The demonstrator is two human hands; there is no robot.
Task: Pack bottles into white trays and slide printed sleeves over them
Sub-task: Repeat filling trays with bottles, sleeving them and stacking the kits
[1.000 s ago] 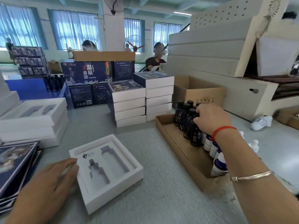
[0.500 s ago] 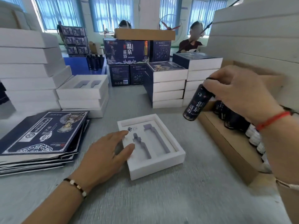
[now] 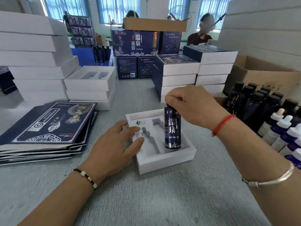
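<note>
on the grey table (image 3: pixel 162 201), a white tray (image 3: pixel 164 162) is steadied by the left hand (image 3: pixel 114 149), whose relaxed fingers rest flat on its left rim. a dark bottle (image 3: pixel 172 128) is gripped by its cap in the curled fingers of the right hand (image 3: pixel 193 106) and held upright over the tray's right slot. flat printed sleeves (image 3: pixel 47 126) are stacked to the left; more bottles (image 3: pixel 254 105) are stood in a cardboard box at right.

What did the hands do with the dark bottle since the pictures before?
The right hand picked a dark bottle out of the cardboard tray on the right and carried it left. Now it holds the bottle by its cap, upright over the right side of the white tray. The left hand stayed on the tray's left edge, and the printed sleeves were not touched.
</note>
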